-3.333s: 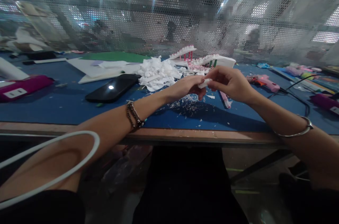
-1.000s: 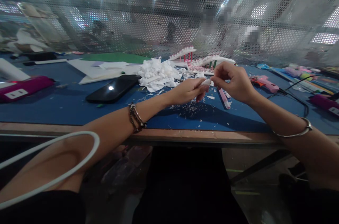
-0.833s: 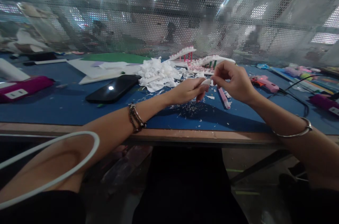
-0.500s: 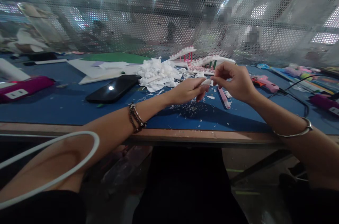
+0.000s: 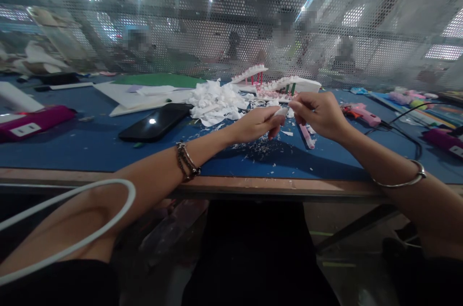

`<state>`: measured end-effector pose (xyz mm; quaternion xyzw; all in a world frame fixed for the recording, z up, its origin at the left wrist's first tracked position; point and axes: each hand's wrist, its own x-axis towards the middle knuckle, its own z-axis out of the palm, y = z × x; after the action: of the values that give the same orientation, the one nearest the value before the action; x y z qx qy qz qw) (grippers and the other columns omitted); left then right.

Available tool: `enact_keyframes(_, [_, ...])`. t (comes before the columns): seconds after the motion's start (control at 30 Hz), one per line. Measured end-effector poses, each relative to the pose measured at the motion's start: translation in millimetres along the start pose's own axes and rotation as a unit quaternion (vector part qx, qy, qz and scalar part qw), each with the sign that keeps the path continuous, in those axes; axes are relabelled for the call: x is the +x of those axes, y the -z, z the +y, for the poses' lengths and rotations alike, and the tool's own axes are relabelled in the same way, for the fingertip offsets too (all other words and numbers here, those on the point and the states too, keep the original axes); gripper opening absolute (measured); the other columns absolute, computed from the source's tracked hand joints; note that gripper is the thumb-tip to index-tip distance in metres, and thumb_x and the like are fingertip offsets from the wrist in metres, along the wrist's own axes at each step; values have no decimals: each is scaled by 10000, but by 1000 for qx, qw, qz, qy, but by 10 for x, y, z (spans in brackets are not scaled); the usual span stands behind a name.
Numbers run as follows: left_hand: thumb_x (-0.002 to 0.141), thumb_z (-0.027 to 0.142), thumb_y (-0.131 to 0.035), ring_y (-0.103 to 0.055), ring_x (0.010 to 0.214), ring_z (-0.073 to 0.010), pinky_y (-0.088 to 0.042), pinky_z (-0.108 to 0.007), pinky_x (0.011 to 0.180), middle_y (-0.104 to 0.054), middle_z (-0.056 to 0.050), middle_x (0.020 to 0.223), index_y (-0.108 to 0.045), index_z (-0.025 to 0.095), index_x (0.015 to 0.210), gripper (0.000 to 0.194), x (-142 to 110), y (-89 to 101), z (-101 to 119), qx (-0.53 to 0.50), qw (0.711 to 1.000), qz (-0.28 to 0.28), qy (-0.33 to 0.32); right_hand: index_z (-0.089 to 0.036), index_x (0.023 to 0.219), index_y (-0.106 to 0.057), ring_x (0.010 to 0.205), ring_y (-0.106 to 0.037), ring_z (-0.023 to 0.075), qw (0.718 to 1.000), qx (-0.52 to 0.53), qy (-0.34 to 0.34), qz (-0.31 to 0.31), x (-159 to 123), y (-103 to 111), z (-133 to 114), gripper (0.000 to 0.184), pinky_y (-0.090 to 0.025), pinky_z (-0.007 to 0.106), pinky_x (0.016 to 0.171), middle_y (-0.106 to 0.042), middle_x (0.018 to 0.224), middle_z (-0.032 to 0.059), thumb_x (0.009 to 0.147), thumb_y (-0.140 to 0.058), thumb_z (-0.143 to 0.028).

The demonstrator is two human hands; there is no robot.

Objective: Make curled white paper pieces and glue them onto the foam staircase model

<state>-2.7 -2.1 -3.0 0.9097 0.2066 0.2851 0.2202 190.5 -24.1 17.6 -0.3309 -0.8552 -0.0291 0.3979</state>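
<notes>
Holding a white piece in left grip.

Dull blue tabletop, rough paper heap, shiny black slab.
I can see that the small white piece looks matt and papery; call it the clock's middle. At nine o'clock the heap is crinkly, and past it the slab gleams, smooth as glass. At three, the pink glue gun looks like smooth plastic; at four, the bangle is silvery metal. Six: a dull wooden edge. Twelve: a grey screen, like metal, full of tiny holes.
</notes>
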Motion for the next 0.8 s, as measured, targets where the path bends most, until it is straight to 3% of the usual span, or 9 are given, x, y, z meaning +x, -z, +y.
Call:
enact_keyframes(0.07, [944,403,-313,-522,552,-74,-413,-221,625,-548,26,606,-466,161,804,318,0,1,3,4,1000,2,0,-169,598,-483,469,-449,63,1000,-6,-5,6,2,-3,-2,331,-353,237,522,-526,503,-21,884,-496,-334])
enact_keyframes(0.23, [945,418,-314,-542,584,-86,-429,-233,653,-567,24,624,-476,162,833,323,-3,4,8,13,1000,5,10,-185,773,-496,536,-480,87,999,8,-4,31,10,-22,36,98,-396,249,547,-562,624,-15,827,-562,-234])
enact_keyframes(0.57, [942,393,-332,-544,577,-82,-428,-233,665,-566,29,619,-472,161,811,300,-4,3,12,4,1000,8,13,-188,810,-468,557,-487,88,1000,1,3,0,13,-25,52,75,-403,256,568,-579,669,-6,813,-530,-147])
enact_keyframes(0.8, [943,427,-317,-546,581,-89,-432,-236,656,-570,19,610,-478,159,791,348,-5,5,-3,18,1000,12,4,-178,800,-466,551,-485,83,1000,-9,24,-13,17,-29,43,57,-375,244,553,-570,666,-6,837,-509,-183])
